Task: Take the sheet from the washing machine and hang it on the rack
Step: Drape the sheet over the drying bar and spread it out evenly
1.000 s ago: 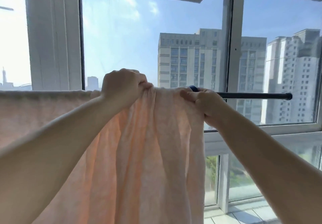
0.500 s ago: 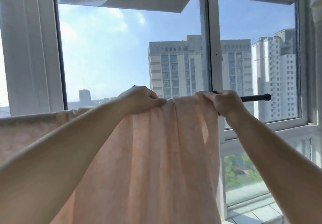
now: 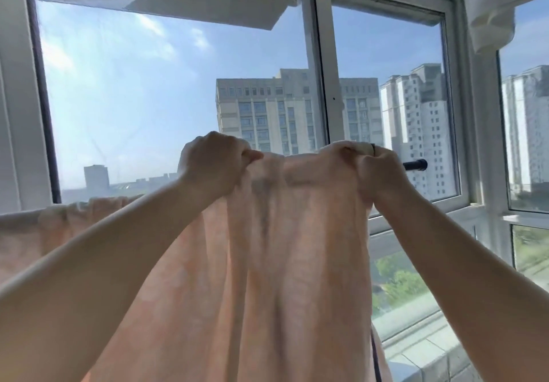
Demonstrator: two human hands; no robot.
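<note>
Sunlit balcony glazing fills the background, with white window frames (image 3: 322, 63) and tower blocks (image 3: 269, 111) against a blue sky beyond the glass. Nearest the camera, two bare forearms reach up and away from the lower corners of the view. Between them hangs the sheet (image 3: 267, 277), a pale peach cloth falling in long soft folds from the rack's bar down past the bottom edge of the view. Its top edge is draped over the bar, and further left the cloth runs on along the bar in a bunched line toward the left edge of the view. The left hand (image 3: 215, 160) is closed in a fist on the sheet's top edge, the fingers curled over the fold and the thumb pressed against the cloth. The right hand (image 3: 381, 170) is also curled tight, gripping the sheet's right end where it lies over the bar; whether the fingers also wrap the bar itself cannot be told. Just beyond the right hand the bare dark end of the rack bar (image 3: 416, 164) sticks out to the right, ending in a black cap in front of the window pane. Up in the top right corner hangs a piece of white fabric (image 3: 493, 4). Far below, through the lower panes, green treetops (image 3: 398, 280) show.
</note>
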